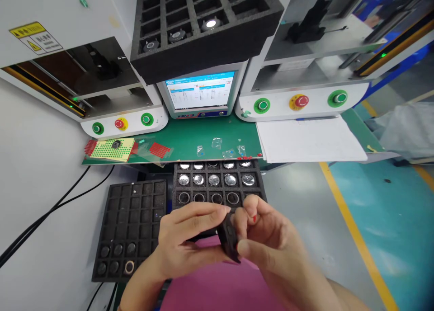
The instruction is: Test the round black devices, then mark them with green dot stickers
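Observation:
My left hand [186, 238] grips a dark round watch case [228, 237] by its edges, thumb below and fingers above. The case stands tilted on edge, its side buttons towards me and its face turned to the right. My right hand [267, 238] is closed beside that face, thumb and curled fingers touching or nearly touching it. A small red bit [254, 219] shows at one right fingertip, and another speck of red is by the thumb. What the right fingers pinch is hidden. Just beyond the hands lies a black foam tray [174, 189] with round watch parts in its pockets.
Another foam tray [137, 216] lies at left, with several dark cases. A third foam tray [203, 53] rests above a monitor [200, 91]. Two press machines with buttons flank it. The green bench [183, 143] holds clear film scraps, red stickers [160, 150] and papers [308, 139].

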`<action>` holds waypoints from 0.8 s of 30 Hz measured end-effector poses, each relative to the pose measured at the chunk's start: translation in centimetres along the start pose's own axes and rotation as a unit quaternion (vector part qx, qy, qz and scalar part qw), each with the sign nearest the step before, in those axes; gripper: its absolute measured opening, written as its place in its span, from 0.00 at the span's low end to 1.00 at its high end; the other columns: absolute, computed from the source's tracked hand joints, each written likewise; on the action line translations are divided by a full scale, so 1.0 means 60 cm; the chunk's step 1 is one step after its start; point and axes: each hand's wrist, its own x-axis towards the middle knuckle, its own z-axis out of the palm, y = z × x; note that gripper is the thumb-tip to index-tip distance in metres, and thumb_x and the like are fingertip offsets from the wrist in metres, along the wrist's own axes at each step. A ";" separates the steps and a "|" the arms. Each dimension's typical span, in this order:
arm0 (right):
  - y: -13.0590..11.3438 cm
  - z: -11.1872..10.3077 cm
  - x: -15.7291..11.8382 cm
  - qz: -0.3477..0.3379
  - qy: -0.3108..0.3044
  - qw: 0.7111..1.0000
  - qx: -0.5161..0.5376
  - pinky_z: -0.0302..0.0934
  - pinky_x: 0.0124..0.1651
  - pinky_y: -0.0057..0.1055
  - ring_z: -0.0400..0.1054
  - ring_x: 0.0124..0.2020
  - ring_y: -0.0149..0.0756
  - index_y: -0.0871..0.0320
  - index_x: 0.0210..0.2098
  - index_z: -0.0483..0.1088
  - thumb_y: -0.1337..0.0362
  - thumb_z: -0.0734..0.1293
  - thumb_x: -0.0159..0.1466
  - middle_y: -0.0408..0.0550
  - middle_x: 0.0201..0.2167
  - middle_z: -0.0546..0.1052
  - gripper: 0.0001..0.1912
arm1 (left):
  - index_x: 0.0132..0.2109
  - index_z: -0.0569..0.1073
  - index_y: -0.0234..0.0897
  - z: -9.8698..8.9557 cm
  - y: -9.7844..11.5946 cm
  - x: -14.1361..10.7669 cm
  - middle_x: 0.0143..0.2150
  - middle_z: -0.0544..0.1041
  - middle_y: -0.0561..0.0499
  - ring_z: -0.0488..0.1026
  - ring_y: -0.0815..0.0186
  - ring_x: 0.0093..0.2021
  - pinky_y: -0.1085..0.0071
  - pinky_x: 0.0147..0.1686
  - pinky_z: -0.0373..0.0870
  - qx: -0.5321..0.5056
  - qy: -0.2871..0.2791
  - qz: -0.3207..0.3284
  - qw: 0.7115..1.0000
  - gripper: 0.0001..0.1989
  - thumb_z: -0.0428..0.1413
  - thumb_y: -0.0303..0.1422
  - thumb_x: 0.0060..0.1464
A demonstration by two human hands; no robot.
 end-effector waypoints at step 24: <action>0.014 -0.016 0.038 -0.162 0.021 0.982 -0.100 0.69 0.50 0.30 0.74 0.45 0.32 0.50 0.38 0.69 0.60 0.71 0.62 0.43 0.40 0.78 0.08 | 0.35 0.67 0.34 0.050 0.001 0.003 0.26 0.73 0.54 0.66 0.77 0.17 0.85 0.13 0.62 -0.385 0.090 -0.342 0.852 0.14 0.53 0.41 0.63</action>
